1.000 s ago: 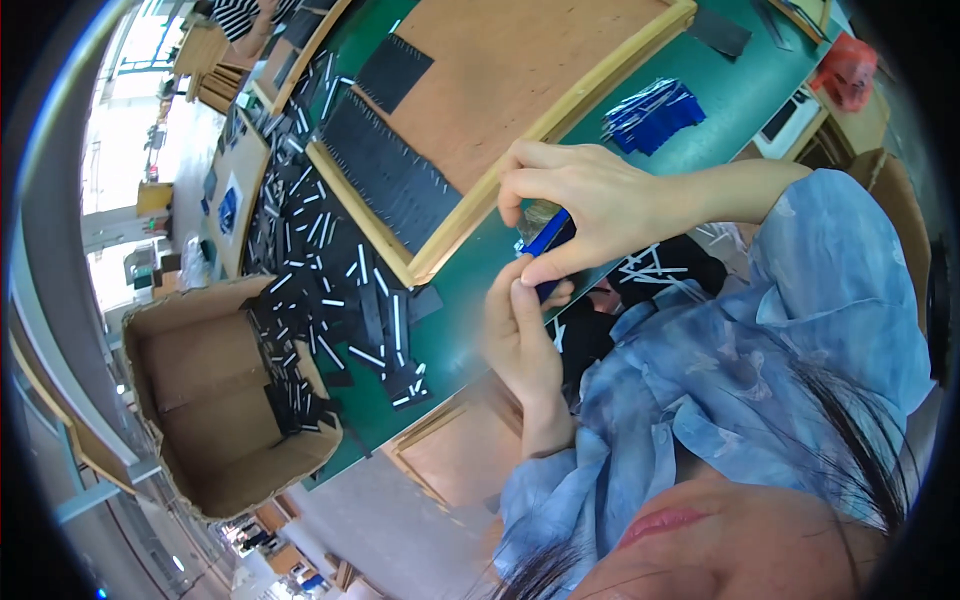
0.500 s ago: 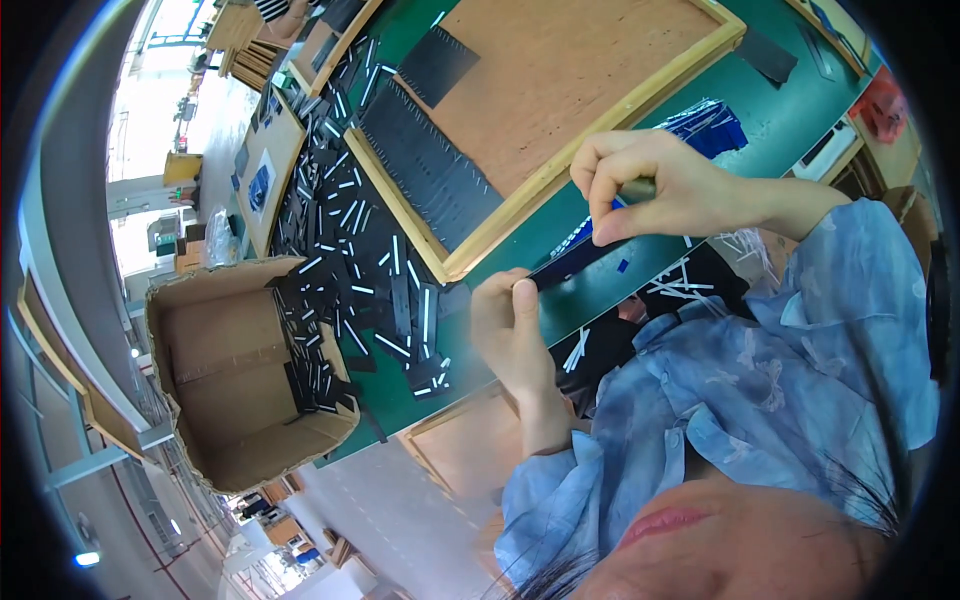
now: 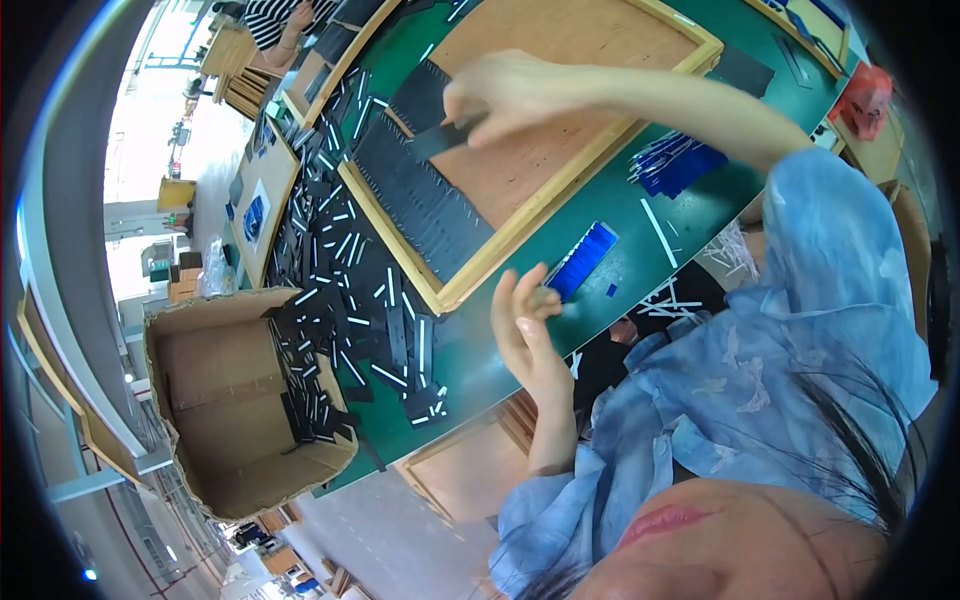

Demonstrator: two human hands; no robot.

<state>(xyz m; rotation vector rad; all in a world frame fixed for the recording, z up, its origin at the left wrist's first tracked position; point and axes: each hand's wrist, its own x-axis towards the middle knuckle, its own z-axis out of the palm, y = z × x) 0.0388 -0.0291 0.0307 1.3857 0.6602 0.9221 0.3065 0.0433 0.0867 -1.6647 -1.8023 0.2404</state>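
Over the wood-framed board (image 3: 560, 215), my right hand (image 3: 515, 98) is closed on a black strip (image 3: 440, 141). The strip lies above rows of similar black strips (image 3: 415, 195) laid overlapping inside the frame. My right hand is slightly blurred by motion. At the table's near edge, my left hand (image 3: 530, 325) has its fingers apart and holds nothing. Its fingertips come close to a stack of blue strips with pale ends (image 3: 583, 262); whether they touch it I cannot tell. A small blue scrap (image 3: 611, 290) lies beside that stack.
Many black strips with white ends (image 3: 340, 240) cover the green table (image 3: 470, 355) to the left. A cardboard box (image 3: 225, 370) stands at the table's left end. More blue strips (image 3: 675, 165) lie beyond the frame's near rail. A person in striped clothing (image 3: 275, 30) sits at far left.
My right hand has moved up and left, carrying the black strip from near my left hand to over the framed board. My left hand has let go of the strip and spread its fingers.
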